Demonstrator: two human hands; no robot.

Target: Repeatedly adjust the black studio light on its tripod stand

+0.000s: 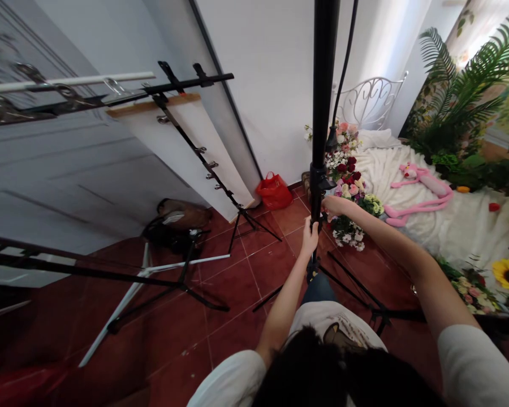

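Note:
A tall black light stand (pixel 322 113) rises upright right in front of me, a black cable hanging beside its upper part. My left hand (pixel 309 238) is closed round its pole, thumb upward, below a black clamp collar (pixel 319 178). Just under that collar, my right hand (pixel 333 207) reaches in from the right, its fingers curled at the stand's side. The pole and the hand itself partly hide what those fingers pinch. Below my hands, a lower joint (pixel 312 271) of the stand shows above its spread legs.
Left are a backdrop rack with clips (pixel 186 85), a white stand leg (pixel 114 311), a dark bag (pixel 169 226) and a red bag (pixel 274 191). Right are flowers (pixel 350 181), a white-covered bed (pixel 365 164) with a pink plush toy (pixel 428 181), and black tripod legs (pixel 352 282).

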